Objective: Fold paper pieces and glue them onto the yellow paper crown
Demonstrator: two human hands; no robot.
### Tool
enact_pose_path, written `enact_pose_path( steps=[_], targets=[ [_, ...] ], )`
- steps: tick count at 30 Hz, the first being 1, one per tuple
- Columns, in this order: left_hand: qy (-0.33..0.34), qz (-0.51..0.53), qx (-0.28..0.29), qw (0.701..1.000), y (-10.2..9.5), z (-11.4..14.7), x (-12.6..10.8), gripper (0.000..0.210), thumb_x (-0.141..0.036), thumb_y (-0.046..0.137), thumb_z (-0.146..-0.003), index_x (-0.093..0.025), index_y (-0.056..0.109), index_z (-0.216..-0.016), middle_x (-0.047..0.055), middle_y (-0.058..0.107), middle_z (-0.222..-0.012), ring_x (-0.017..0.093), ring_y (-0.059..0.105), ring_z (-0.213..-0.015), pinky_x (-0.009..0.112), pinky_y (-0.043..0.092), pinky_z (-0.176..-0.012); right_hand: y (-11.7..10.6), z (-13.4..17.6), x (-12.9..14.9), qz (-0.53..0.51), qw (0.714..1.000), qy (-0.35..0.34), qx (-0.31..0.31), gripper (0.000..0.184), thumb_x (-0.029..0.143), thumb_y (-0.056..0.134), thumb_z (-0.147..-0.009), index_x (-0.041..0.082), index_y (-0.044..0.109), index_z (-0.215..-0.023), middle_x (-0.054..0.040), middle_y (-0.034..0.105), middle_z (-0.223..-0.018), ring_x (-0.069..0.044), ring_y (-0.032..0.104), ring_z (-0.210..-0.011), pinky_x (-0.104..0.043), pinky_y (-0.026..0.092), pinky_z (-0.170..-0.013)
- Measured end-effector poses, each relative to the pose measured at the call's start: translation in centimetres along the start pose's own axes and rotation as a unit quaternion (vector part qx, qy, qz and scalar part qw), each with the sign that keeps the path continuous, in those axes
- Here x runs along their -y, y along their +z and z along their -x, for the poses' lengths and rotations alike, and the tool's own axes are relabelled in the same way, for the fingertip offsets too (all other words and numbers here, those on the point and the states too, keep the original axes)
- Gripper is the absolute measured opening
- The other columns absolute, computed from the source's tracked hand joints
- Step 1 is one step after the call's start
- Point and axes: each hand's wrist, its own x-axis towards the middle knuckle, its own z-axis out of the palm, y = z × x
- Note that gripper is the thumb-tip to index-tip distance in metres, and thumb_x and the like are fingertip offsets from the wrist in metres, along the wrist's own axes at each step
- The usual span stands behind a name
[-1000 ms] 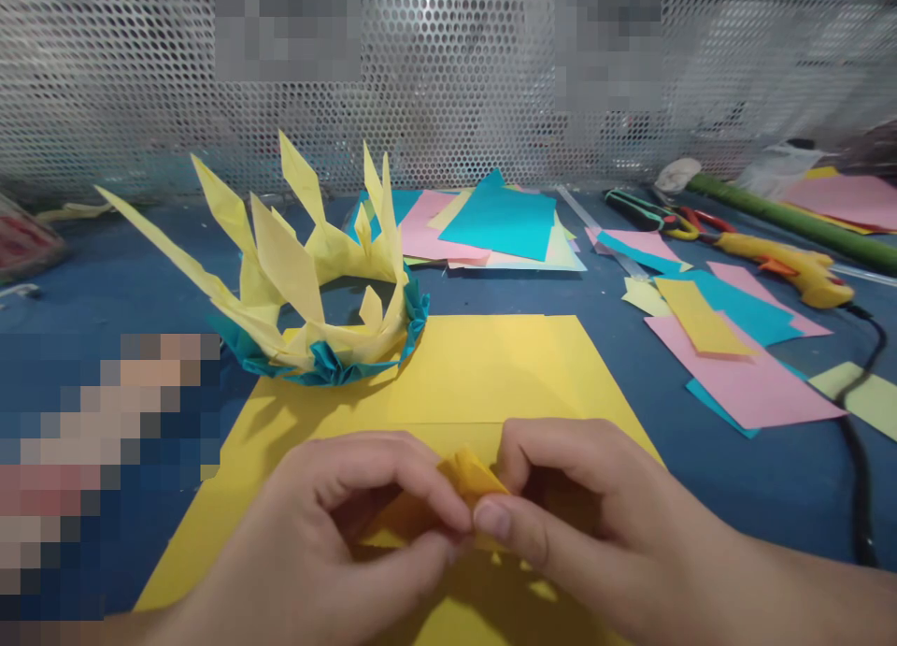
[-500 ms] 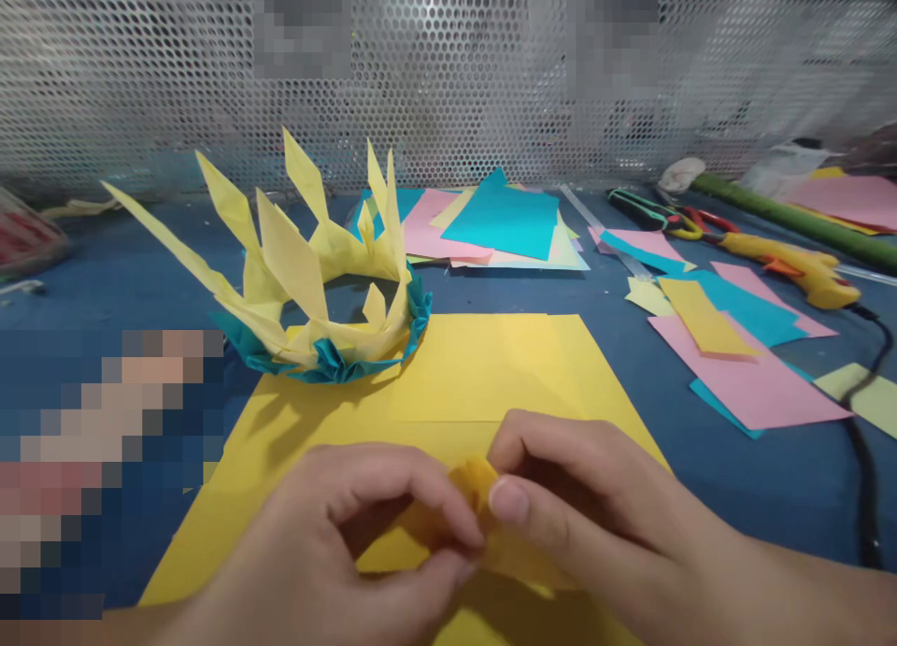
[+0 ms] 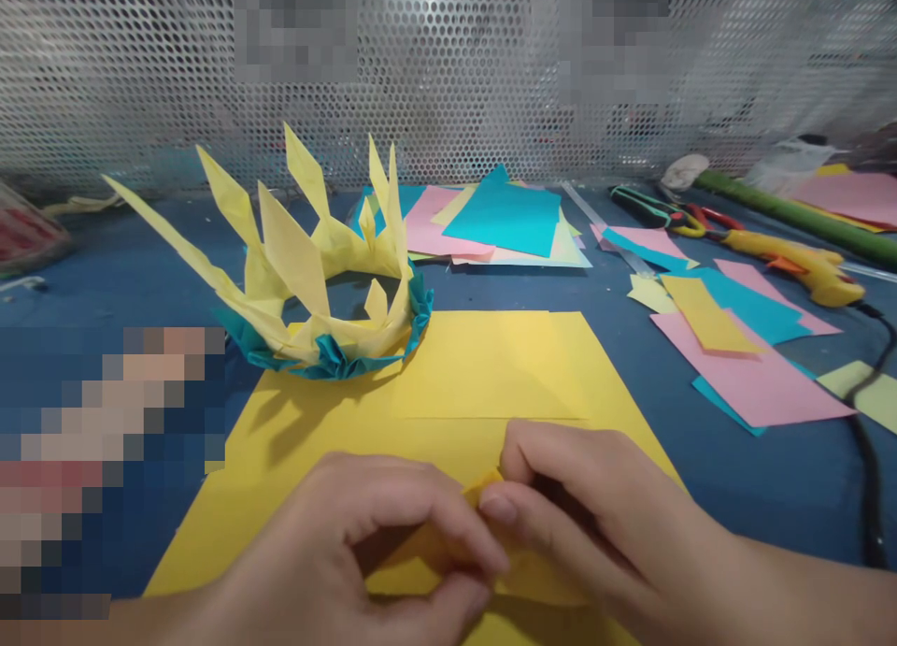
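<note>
Matt paper: the folded yellow piece (image 3: 483,484) and creased crown (image 3: 294,261); shiny metal: the perforated screen (image 3: 455,113) along the bench's far edge.

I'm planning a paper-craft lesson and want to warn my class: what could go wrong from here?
The small folded yellow paper could crease crookedly, since the left hand and right hand hide much of it.
The paper crown seems to rest partly on the large yellow sheet, so shifting that sheet might disturb it.
Tugging the cable could drag the glue gun or the pale green paper the cable crosses.
</note>
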Motion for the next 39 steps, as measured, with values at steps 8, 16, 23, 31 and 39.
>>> enact_pose_path(
  steps=[8, 16, 23, 31, 39],
  targets=[
    [-0.103, 0.149, -0.064, 0.981, 0.1, 0.6, 0.7, 0.05, -0.01, 0.076, -0.077, -0.037, 0.049, -0.109, -0.011, 0.071, -0.081, 0.01, 0.074, -0.085, 0.01, 0.054, -0.071, -0.3, 0.0, 0.6, -0.027, 1.0, 0.005, 0.005, 0.037, 0.029, 0.044, -0.101, 0.022, 0.035, -0.066, 0.0086, 0.036, -0.057, -0.007, 0.033, -0.049, -0.019, 0.027, -0.044],
    [-0.137, 0.126, -0.137, 0.973, 0.2, 0.1, -0.3, 0.058, -0.012, 0.08, -0.068, -0.039, 0.056, -0.114, -0.012, 0.069, -0.077, 0.011, 0.071, -0.074, 0.008, 0.044, -0.048, -0.2, -0.1, 0.9, 0.0, 0.999, 0.04, 0.016, 0.04, 0.026, 0.055, -0.088, 0.02, 0.032, -0.057, 0.0075, 0.035, -0.052, -0.007, 0.032, -0.047, -0.022, 0.026, -0.046],
    [-0.142, 0.218, -0.09, 0.961, -0.7, 0.0, 0.5, 0.047, -0.033, 0.083, -0.079, -0.033, 0.065, -0.122, -0.009, 0.065, -0.063, 0.008, 0.066, -0.053, 0.011, 0.048, -0.048, -0.4, -0.2, 0.9, -0.06, 0.993, 0.088, 0.055, 0.045, 0.032, 0.053, -0.092, 0.021, 0.03, -0.056, 0.0077, 0.028, -0.053, -0.008, 0.029, -0.049, -0.023, 0.023, -0.044],
    [-0.147, 0.242, -0.067, 0.957, -0.7, 0.0, 0.3, 0.028, -0.029, 0.084, -0.078, -0.029, 0.076, -0.105, -0.008, 0.066, -0.063, 0.008, 0.067, -0.056, 0.013, 0.052, -0.054, -0.5, -0.1, 0.9, -0.028, 0.993, 0.098, 0.064, 0.045, 0.037, 0.053, -0.092, 0.021, 0.032, -0.055, 0.0055, 0.035, -0.054, -0.009, 0.035, -0.05, -0.024, 0.026, -0.045],
    [-0.153, 0.258, -0.064, 0.952, -0.2, -0.3, 0.2, 0.015, -0.018, 0.087, -0.067, -0.026, 0.079, -0.076, -0.006, 0.072, -0.062, 0.01, 0.065, -0.058, 0.015, 0.051, -0.056, 0.1, 0.1, 0.6, 0.009, 0.996, 0.066, 0.054, 0.053, 0.046, 0.059, -0.092, 0.02, 0.033, -0.053, 0.0044, 0.04, -0.054, -0.009, 0.037, -0.051, -0.024, 0.026, -0.047]
  ],
)
